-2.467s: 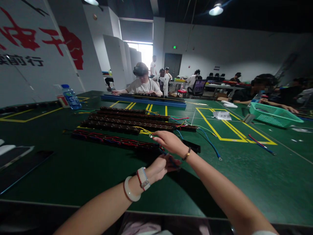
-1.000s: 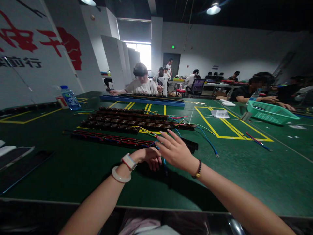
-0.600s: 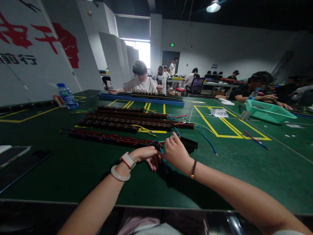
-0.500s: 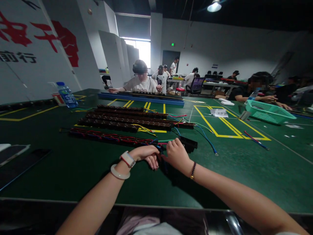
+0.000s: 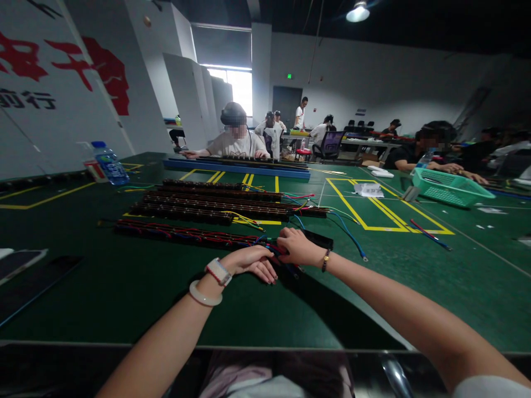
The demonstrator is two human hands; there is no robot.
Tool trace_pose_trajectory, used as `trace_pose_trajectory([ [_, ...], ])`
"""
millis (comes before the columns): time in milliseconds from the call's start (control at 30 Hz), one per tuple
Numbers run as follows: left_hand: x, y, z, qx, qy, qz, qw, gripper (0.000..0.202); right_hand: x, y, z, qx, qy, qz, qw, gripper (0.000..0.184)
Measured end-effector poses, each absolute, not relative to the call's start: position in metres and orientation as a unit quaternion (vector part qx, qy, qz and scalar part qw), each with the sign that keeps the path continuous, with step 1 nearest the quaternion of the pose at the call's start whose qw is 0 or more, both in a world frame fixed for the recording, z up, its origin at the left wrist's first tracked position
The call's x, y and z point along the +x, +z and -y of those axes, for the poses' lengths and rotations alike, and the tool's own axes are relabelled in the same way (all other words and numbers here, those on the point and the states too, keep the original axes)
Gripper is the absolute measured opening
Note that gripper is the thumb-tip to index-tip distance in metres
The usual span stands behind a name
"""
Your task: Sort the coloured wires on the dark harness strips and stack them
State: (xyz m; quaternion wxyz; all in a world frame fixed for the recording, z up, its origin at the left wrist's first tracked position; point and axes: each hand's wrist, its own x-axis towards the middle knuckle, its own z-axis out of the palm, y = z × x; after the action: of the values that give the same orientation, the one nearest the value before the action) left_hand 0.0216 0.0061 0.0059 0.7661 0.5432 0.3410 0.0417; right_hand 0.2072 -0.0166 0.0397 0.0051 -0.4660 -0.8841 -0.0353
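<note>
The nearest wired strip (image 5: 186, 234) lies along the bench (image 5: 124, 287), its red and blue wire bundle (image 5: 277, 252) bunched at the right end. The right hand (image 5: 296, 247) curls closed around that bundle. The left hand (image 5: 253, 260) lies flat on it, fingers loose, gripping nothing. A hard tug could pull a wire from its terminal.

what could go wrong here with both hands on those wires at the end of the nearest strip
1. The left hand and right hand crowd the red and blue wires at the end of the nearest strip; a hard tug might pull a wire loose or drag the strip.
2. The loose blue wire trails beside the right wrist; it could snag and get swept along.
</note>
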Motion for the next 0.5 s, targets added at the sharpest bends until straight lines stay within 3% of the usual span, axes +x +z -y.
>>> trace_pose_trajectory([
  [67, 0.022, 0.005, -0.006, 0.533, 0.036, -0.331, 0.778, 0.043, 0.215, 0.039, 0.006, -0.452, -0.027, 0.891, 0.013, 0.037],
  [233, 0.026, 0.012, 0.0, 0.484, 0.077, -0.337, 0.804, 0.029, 0.225, 0.037, -0.014, -0.471, -0.041, 0.881, 0.017, 0.088],
  [300, 0.029, 0.014, 0.003, 0.46, 0.11, -0.34, 0.813, 0.027, 0.228, 0.037, -0.018, -0.475, -0.045, 0.878, -0.019, 0.087],
  [500, 0.039, 0.008, 0.01, 0.431, 0.194, -0.372, 0.799, 0.022, 0.226, 0.04, -0.009, -0.469, -0.001, 0.88, -0.081, 0.057],
])
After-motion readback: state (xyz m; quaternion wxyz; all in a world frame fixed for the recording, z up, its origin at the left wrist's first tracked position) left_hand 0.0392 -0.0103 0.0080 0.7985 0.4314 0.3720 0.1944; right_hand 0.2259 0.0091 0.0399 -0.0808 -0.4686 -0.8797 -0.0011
